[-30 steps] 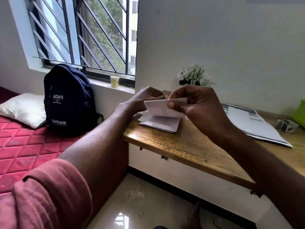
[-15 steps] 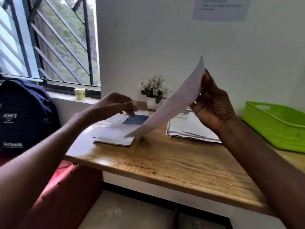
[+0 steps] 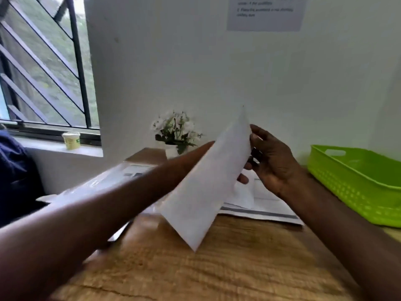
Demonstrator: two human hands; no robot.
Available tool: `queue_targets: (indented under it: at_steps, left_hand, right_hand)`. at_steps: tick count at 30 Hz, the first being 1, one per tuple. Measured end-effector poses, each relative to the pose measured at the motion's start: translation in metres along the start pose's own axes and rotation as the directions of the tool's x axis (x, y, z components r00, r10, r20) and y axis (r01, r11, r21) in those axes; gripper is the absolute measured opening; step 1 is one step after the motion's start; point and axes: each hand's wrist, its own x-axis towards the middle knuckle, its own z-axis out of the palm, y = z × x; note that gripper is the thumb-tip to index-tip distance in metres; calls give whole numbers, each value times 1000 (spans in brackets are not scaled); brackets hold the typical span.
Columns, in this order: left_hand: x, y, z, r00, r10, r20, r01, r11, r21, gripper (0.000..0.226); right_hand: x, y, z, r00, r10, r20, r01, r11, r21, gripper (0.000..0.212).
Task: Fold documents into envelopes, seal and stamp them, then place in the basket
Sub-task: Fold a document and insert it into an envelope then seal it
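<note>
Right hand (image 3: pixel 274 161) pinches a white sheet (image 3: pixel 208 185) above the bench (image 3: pixel 217 268); left hand hidden, grip unclear. Folding likely next.

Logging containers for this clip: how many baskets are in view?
1. The green basket sits at the right end of the wooden table, beyond the right hand holding the white sheet. Its right side runs out of frame, so anything further right is unseen.

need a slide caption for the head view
Right hand holds a white paper sheet tilted above the wooden desk, left forearm reaching behind it, green plastic basket at right.
</note>
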Motion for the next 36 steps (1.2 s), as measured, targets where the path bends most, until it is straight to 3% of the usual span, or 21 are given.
queue_targets:
  at_steps: [2, 3, 7, 9, 10, 11, 12, 13, 14, 15, 16, 18, 21, 24, 28, 30, 33, 36]
  left_hand:
    - [5, -10, 2, 981, -53, -188, 36, 995, -96, 37]
    - [5, -16, -5, 975, -48, -216, 14, 987, -158, 27]
    - [1, -27, -32, 1000, 11, -5, -12, 920, -392, 11]
    - [-3, -21, -40, 998, 20, -53, -35, 952, -304, 14]
    - [-7, -16, -41, 995, 27, -93, -50, 968, -245, 17]
    - [-11, -11, -42, 993, 28, -118, -56, 970, -235, 22]
    - [-14, -7, -44, 991, 19, -133, -53, 965, -256, 28]
    - [-16, -5, -47, 988, 17, -153, -56, 964, -258, 32]
    - [-15, -5, -50, 982, 10, -187, -58, 966, -252, 34]
    - [-13, -6, -53, 972, 10, -235, -63, 973, -221, 36]
    - [-12, -7, -55, 961, 6, -277, -58, 982, -178, 40]
    - [-10, -11, -57, 956, 1, -294, -39, 992, -124, 41]
    - [-15, -15, -47, 958, -7, -286, -15, 997, -77, 32]
    - [-16, -18, -43, 942, 40, -334, -28, 999, 39, 25]
    - [-14, -26, -49, 924, 57, -378, -5, 991, 136, 12]
    - [-13, -28, -50, 923, 56, -380, 9, 986, 168, 13]
    - [-12, -29, -48, 921, 56, -386, 15, 984, 178, 27]
    - [-12, -29, -47, 921, 47, -386, 17, 987, 161, 18]
  right_hand:
    - [4, -3, -5, 999, -9, -50, 4, 995, -98, 29]
    - [4, -4, -4, 999, -6, -49, -1, 990, -141, 27]
    - [-5, -3, 10, 999, 31, -26, -36, 969, -244, 20]
    - [-5, 0, 10, 993, 28, -112, -62, 947, -314, 20]
    - [-5, 2, 6, 986, -11, -166, -65, 894, -444, 21]
    - [-4, 3, 0, 981, -76, -180, -61, 757, -651, 22]
    - [-6, 4, -6, 981, -127, -145, -60, 514, -856, 23]
    - [-10, 5, -9, 986, -144, -83, -48, 229, -972, 24]
    - [-14, 5, -12, 992, -127, -25, -23, 19, -1000, 28]
    - [-18, 5, -12, 997, -79, 6, 0, -84, -996, 35]
    - [-20, 6, -11, 1000, -14, 9, 7, -116, -993, 44]
    - [-26, 5, -4, 992, 122, -7, 14, -174, -985, 62]
    - [-30, 7, 1, 982, 189, 21, 57, -191, -980, 38]
    - [-35, 6, 5, 983, 183, 20, 60, -213, -975, 49]
    - [-39, 5, 10, 977, 215, 8, 59, -236, -970, 29]
    - [-40, 6, 10, 980, 199, 8, 51, -213, -976, 41]
    - [-38, 6, 6, 989, 149, 2, 26, -160, -987, 27]
    - [-38, 5, 5, 988, 157, -17, 3, -127, -992, 24]
